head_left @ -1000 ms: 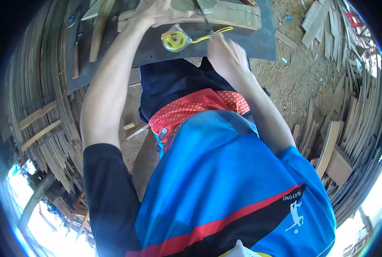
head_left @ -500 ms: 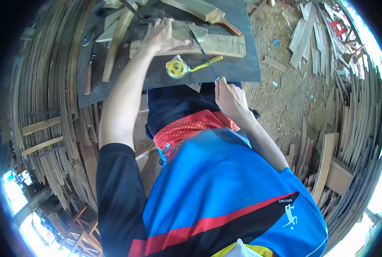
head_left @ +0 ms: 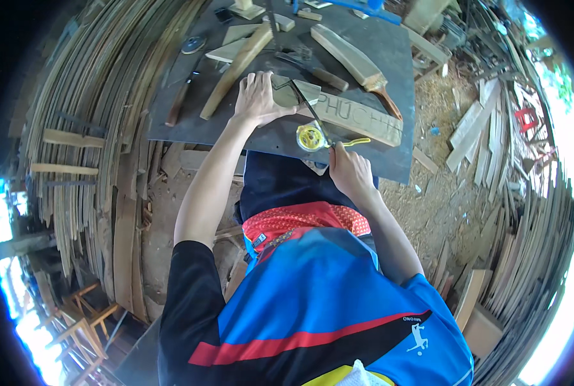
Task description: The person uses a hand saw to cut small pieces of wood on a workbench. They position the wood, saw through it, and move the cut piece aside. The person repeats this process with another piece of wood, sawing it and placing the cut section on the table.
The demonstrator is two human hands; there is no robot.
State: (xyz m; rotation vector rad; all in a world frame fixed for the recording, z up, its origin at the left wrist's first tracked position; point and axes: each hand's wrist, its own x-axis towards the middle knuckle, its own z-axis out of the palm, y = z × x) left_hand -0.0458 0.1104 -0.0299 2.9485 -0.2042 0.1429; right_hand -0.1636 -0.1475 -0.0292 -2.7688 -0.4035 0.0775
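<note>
Pressed over a small pale wooden piece, my left hand grips it against a long light board with dark hand-drawn markings. My right hand is closed on the near end of a long, thin dark saw-like tool, which slants up across the small piece. Just in front of the board lies a yellow tape measure with a yellow strap, close to the tool. A dark-handled tool rests behind the small piece.
On the dark worktop are wooden lengths, a wooden brush, a long-handled tool and a round disc. Stacked planks line the left, more wood the right. Wooden chairs stand lower left.
The head view has shifted, showing more of the worktop's back, with both hands farther right in the picture. The thin tool has slid along its length; my left hand stays on the wood.
</note>
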